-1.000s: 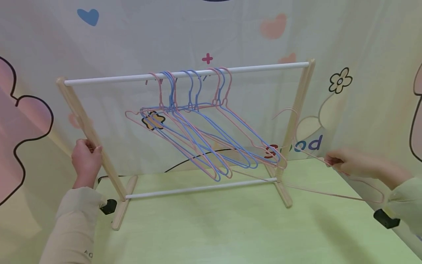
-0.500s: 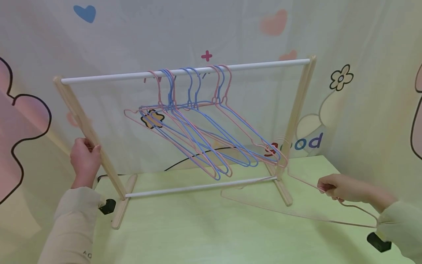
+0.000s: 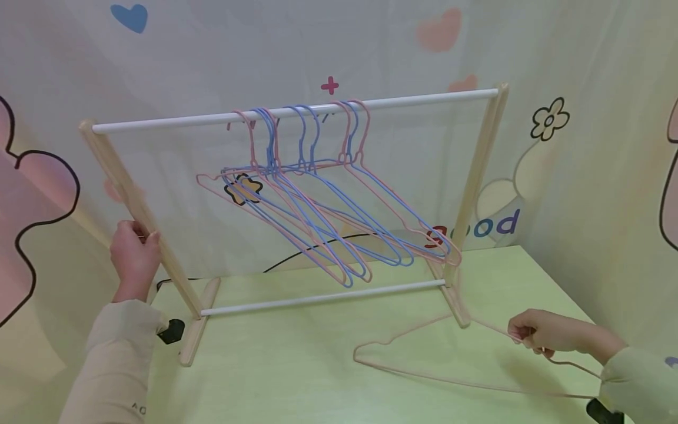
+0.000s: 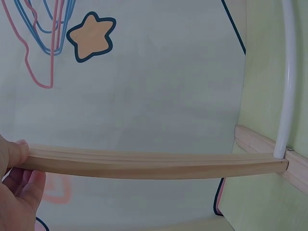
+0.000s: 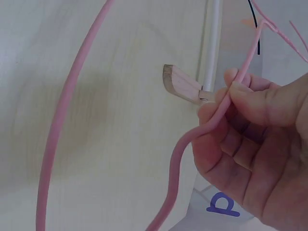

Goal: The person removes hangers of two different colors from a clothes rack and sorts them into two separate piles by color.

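Note:
In the head view a wooden clothes rack [image 3: 479, 171] with white rods stands on the table, several pink and blue hangers [image 3: 323, 188] hooked over its top rod. My left hand [image 3: 135, 253] grips the rack's left post [image 4: 159, 166], thumb on one face and fingers on the other in the left wrist view. At the front right my right hand [image 3: 548, 335] pinches a pink hanger [image 3: 445, 381] by its shoulder, between thumb and fingers, as the right wrist view shows up close. That hanger lies low over the table; the sleeve hides its right end.
The pale green table [image 3: 296, 365] runs under the rack's feet, with its right edge beyond my right hand. A patterned curtain [image 3: 402, 47] hangs close behind the rack. A lower white rod [image 3: 323, 299] joins the two feet.
My right hand has come down and toward me with the pink hanger, from beside the rack's right post to low over the table. My left hand stays on the post.

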Motion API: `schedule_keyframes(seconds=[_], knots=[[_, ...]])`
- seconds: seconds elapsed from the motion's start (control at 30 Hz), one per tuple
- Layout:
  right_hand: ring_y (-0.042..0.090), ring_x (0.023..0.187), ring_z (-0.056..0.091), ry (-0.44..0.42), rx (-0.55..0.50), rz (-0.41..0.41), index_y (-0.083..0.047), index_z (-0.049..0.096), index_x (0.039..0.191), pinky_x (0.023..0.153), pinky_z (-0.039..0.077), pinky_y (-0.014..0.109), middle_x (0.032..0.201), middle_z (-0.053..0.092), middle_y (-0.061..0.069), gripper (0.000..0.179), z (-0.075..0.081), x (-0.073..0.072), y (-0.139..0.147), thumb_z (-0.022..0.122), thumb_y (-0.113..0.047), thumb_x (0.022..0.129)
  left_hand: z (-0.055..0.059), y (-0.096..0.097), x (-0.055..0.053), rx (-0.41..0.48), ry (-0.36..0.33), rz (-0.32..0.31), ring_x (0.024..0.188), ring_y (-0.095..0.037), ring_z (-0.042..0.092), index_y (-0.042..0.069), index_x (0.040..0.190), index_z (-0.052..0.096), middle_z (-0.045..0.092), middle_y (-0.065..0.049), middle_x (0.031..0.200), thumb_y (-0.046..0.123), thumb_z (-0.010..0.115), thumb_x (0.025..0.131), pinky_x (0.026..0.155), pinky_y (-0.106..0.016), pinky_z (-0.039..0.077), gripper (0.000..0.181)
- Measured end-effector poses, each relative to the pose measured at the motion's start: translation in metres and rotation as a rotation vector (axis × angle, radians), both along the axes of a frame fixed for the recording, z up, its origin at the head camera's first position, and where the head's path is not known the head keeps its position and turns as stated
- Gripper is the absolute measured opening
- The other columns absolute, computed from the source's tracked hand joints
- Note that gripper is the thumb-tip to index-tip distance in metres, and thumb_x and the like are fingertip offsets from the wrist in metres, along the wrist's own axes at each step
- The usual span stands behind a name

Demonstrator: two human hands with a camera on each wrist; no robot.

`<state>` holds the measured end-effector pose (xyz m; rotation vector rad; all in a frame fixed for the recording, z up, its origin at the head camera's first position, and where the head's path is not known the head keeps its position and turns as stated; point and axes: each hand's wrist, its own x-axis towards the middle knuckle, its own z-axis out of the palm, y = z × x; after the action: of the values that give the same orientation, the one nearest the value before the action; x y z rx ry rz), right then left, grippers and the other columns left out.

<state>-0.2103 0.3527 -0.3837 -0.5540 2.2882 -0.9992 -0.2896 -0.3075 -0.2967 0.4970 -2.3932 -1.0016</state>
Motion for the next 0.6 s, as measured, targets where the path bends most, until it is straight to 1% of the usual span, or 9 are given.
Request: schedule_keyframes(seconds=[0.1, 0.2, 0.27, 0.4, 0.5, 0.53, 0.6], knots=[[0.005, 0.049, 0.034, -0.036, -0.007, -0.006, 0.011, 0.041, 0.076, 0.042, 0.027, 0.015, 0.060, 0.035, -0.004, 0.006, -0.009, 0.001, 0.004, 0.036, 0.012, 0.074, 0.001, 0.000, 0.000, -0.002, 0.005, 0.007, 0.101, -0.035, 0.048, -0.004, 0.119, 0.036, 0.047, -0.023, 0.114, 0.019, 0.044, 0.091, 0.075, -0.040, 0.044, 0.038], [0.005, 0.049, 0.034, -0.065, 0.000, -0.021, 0.014, 0.041, 0.078, 0.041, 0.028, 0.016, 0.059, 0.035, -0.005, 0.009, -0.017, 0.001, 0.008, 0.035, 0.013, 0.071, 0.001, 0.000, 0.000, -0.008, 0.013, 0.011, 0.101, -0.034, 0.048, -0.004, 0.119, 0.037, 0.048, -0.023, 0.113, 0.019, 0.045, 0.091, 0.075, -0.040, 0.043, 0.037], [0.005, 0.048, 0.036, -0.063, 0.004, -0.025, 0.015, 0.042, 0.078, 0.040, 0.029, 0.016, 0.058, 0.036, -0.006, 0.010, -0.023, 0.001, 0.011, 0.036, 0.012, 0.071, 0.001, 0.001, 0.000, -0.010, 0.015, 0.011, 0.100, -0.035, 0.048, -0.004, 0.118, 0.037, 0.048, -0.024, 0.113, 0.019, 0.045, 0.091, 0.074, -0.040, 0.043, 0.037], [0.003, 0.047, 0.038, -0.036, 0.008, -0.030, 0.015, 0.045, 0.077, 0.040, 0.030, 0.015, 0.056, 0.037, -0.007, 0.010, -0.033, 0.002, 0.014, 0.039, 0.012, 0.070, 0.000, 0.001, 0.000, -0.011, 0.013, 0.014, 0.099, -0.035, 0.048, -0.004, 0.118, 0.037, 0.048, -0.023, 0.112, 0.018, 0.045, 0.091, 0.072, -0.038, 0.043, 0.036], [0.002, 0.046, 0.037, 0.000, 0.020, -0.034, 0.012, 0.046, 0.075, 0.039, 0.030, 0.015, 0.055, 0.037, -0.008, 0.010, -0.041, 0.001, 0.016, 0.038, 0.013, 0.069, 0.000, 0.000, 0.000, -0.016, 0.012, 0.018, 0.099, -0.035, 0.049, -0.004, 0.118, 0.037, 0.048, -0.023, 0.112, 0.018, 0.045, 0.091, 0.071, -0.038, 0.043, 0.036], [0.002, 0.045, 0.037, 0.018, 0.032, -0.038, 0.010, 0.047, 0.074, 0.039, 0.030, 0.015, 0.055, 0.037, -0.008, 0.012, -0.045, 0.000, 0.016, 0.037, 0.014, 0.068, 0.000, 0.000, 0.000, -0.015, 0.012, 0.018, 0.099, -0.035, 0.049, -0.004, 0.118, 0.037, 0.048, -0.023, 0.112, 0.018, 0.045, 0.091, 0.071, -0.038, 0.044, 0.036], [0.000, 0.044, 0.035, 0.083, 0.053, -0.029, 0.006, 0.048, 0.071, 0.039, 0.028, 0.014, 0.054, 0.035, -0.009, 0.017, -0.052, -0.003, 0.017, 0.035, 0.016, 0.067, -0.001, 0.000, 0.000, -0.018, 0.012, 0.018, 0.098, -0.035, 0.049, -0.004, 0.118, 0.037, 0.048, -0.023, 0.112, 0.019, 0.045, 0.091, 0.071, -0.038, 0.044, 0.036]])
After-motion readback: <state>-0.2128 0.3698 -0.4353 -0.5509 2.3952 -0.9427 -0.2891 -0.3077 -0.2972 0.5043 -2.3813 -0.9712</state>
